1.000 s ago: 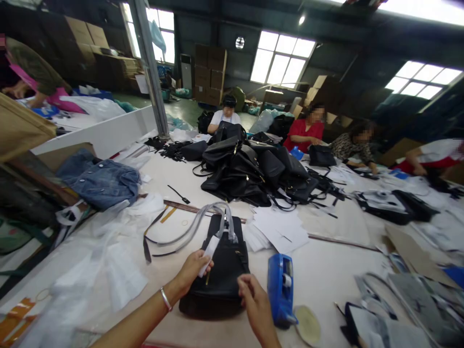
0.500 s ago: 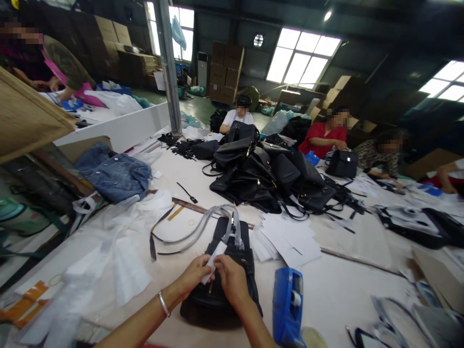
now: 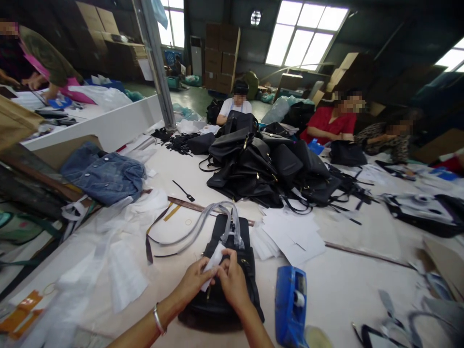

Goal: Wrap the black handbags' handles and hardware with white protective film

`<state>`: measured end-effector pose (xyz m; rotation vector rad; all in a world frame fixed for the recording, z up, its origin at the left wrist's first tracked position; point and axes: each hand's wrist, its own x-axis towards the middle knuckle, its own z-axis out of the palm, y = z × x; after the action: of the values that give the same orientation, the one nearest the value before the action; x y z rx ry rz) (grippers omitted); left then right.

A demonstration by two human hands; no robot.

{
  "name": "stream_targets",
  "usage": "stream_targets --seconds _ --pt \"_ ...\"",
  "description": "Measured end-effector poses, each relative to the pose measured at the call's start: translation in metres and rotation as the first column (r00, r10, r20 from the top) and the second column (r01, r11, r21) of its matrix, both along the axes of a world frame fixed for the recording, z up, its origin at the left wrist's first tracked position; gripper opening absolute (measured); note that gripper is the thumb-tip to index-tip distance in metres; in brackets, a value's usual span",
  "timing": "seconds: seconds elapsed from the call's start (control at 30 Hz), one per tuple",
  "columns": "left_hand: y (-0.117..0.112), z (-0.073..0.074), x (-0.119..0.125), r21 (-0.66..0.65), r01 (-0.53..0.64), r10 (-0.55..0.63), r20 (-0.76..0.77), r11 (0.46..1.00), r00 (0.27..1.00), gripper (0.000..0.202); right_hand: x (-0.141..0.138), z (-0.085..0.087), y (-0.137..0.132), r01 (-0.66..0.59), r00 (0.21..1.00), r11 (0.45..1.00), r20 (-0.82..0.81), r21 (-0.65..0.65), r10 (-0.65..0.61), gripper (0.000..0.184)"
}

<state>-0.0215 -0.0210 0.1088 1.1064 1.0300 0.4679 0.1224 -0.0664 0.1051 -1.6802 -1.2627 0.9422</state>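
Note:
A black backpack [image 3: 203, 309] lies on the table in front of me, its straps covered in clear plastic wrap [image 3: 203, 224] and trailing to the left. Above it, my left hand [image 3: 197, 279] pinches a narrow white strip [image 3: 214, 258], which looks like paper or thin foam. My right hand [image 3: 230, 278] meets the left one at the strip, fingers bent and closed on its lower right edge. The fingertips partly hide the strip and a gold zipper pull [image 3: 208, 293] on the bag.
A blue tape dispenser [image 3: 290, 304] stands right of the backpack. White paper sheets [image 3: 293, 234] lie behind it, before a heap of black bags [image 3: 250, 164]. Left are white wrapping sheets [image 3: 126, 280] and a denim garment [image 3: 105, 171]. Several people work around the tables.
My right hand has moved up and closed in on the white strip, its fingers now against it. The view has tipped down slightly. Across the table, a co-worker's black bag has been lowered.

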Motion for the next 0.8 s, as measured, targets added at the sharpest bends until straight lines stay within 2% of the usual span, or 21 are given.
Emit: stream_targets --seconds 0.1,0.2,0.3,0.43,0.5,0.57,0.63,0.7,0.73,0.8 --pt "0.001 0.004 0.004 -0.058 -0.065 0.063 -0.035 0.996 0.997 0.038 0.002 -0.002 0.004 -0.010 0.992 1.000 -0.127 0.000 0.009 0.034" --pt "0.005 0.005 0.003 -0.149 -0.088 0.099 0.065 0.985 0.993 0.039 0.002 -0.004 0.008 0.001 0.985 1.000 -0.171 0.013 0.001 0.036" --pt "0.011 0.004 -0.002 -0.302 -0.074 0.143 0.211 0.950 0.967 0.032 -0.002 -0.007 0.013 0.030 0.993 0.999 -0.117 0.043 -0.025 0.040" --pt "0.022 0.000 -0.010 -0.522 0.016 0.183 0.328 0.853 0.927 0.021 -0.009 -0.015 0.023 0.023 1.000 0.994 0.013 0.109 -0.024 0.058" --pt "0.026 -0.002 -0.014 -0.581 0.077 0.163 0.350 0.810 0.923 0.020 -0.007 -0.018 0.027 -0.049 0.995 0.992 0.095 0.119 0.038 0.067" --pt "0.028 -0.004 -0.016 -0.607 0.114 0.120 0.332 0.787 0.936 0.021 -0.001 -0.018 0.029 -0.170 0.971 0.981 0.188 0.099 0.149 0.067" --pt "0.029 -0.004 -0.017 -0.595 0.119 0.068 0.282 0.795 0.957 0.024 0.010 -0.014 0.028 -0.280 0.924 0.958 0.290 0.064 0.251 0.062" --pt "0.029 -0.002 -0.018 -0.547 0.123 0.014 0.240 0.828 0.971 0.030 0.025 -0.007 0.023 -0.335 0.873 0.942 0.391 0.040 0.293 0.057" --pt "0.030 -0.001 -0.018 -0.519 0.129 -0.005 0.233 0.845 0.972 0.032 0.034 -0.004 0.019 -0.326 0.855 0.945 0.438 0.035 0.279 0.054" --pt "0.032 0.002 -0.018 -0.476 0.143 -0.031 0.235 0.868 0.971 0.036 0.052 0.002 0.006 -0.187 0.845 0.982 0.516 0.034 0.143 0.046"
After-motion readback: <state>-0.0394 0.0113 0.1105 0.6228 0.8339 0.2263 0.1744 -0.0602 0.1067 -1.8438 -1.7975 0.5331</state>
